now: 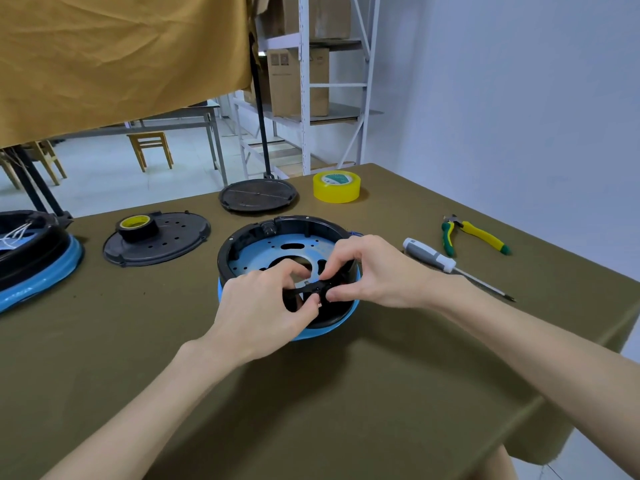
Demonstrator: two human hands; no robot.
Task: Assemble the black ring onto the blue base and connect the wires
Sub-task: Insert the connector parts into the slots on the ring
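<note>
The black ring [242,237] sits on the blue base [346,322] at the table's middle. Inside it shows a light blue perforated plate [266,252]. Over the ring's near side, my left hand [263,306] and my right hand [374,271] meet, both pinching a black wire with a small connector [317,286] between thumb and fingers. The wire's ends are hidden under my fingers.
A second blue-and-black unit [38,265] with white wires lies at the left edge. Two black round covers [173,237] [258,195], one carrying a black tape roll [136,227], lie behind. Yellow tape [336,187], a screwdriver [436,259] and pliers [474,237] lie to the right.
</note>
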